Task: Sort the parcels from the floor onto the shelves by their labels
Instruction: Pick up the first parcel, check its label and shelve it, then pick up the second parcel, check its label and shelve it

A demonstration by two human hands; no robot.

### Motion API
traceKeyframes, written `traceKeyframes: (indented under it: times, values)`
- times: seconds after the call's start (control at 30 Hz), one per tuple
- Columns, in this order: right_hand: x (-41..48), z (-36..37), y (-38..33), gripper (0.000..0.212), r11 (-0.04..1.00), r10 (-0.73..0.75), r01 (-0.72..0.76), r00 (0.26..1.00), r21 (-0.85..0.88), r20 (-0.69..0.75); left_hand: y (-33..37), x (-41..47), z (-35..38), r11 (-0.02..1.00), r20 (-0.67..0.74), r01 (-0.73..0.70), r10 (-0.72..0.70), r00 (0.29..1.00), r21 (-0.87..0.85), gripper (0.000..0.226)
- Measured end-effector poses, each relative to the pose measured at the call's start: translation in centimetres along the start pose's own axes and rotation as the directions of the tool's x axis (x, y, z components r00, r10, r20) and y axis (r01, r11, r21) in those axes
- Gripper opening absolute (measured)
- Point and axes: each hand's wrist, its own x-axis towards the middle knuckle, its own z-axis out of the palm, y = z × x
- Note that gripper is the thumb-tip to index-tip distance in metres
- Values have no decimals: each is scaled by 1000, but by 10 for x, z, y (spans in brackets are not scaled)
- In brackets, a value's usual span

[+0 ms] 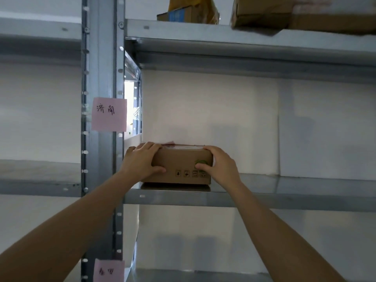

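A small brown cardboard parcel with handling symbols on its front rests at the left end of the middle metal shelf. My left hand grips its left end, fingers over the top and thumb on the front. My right hand grips its right end the same way. A pink label with handwritten characters is stuck on the grey upright just left of this shelf level.
The upper shelf carries a cardboard box with a blue patch and a larger brown box overhanging its edge. A second pink label marks the level below. Another shelving unit stands to the left.
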Motion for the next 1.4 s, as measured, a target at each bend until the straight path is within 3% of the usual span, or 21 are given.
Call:
traceKeyframes:
  times: [0.2, 0.4, 0.63, 0.87, 1.4]
  values:
    - [-8, -4, 3, 65, 999, -50, 50, 998, -10, 29, 8, -6, -3, 1000, -26, -1, 0, 1000, -14, 67]
    - [-14, -38, 11, 75, 931, -129, 109, 991, -347, -35, 37, -1, -11, 999, -215, -30, 34, 976, 25, 72]
    - [-49, -116, 58, 77, 873, -98, 10, 983, -488, -156, 106, 12, -3, 979, -214, -194, 204, 955, 69, 89]
    - [-122, -225, 131, 80, 779, 46, -177, 973, -601, -226, 234, 25, 21, 948, -216, -314, 295, 931, -60, 91]
    - [-348, -493, 254, 79, 345, 198, -544, 839, -765, -508, 587, 5, 81, 696, -320, -601, 509, 799, -393, 85]
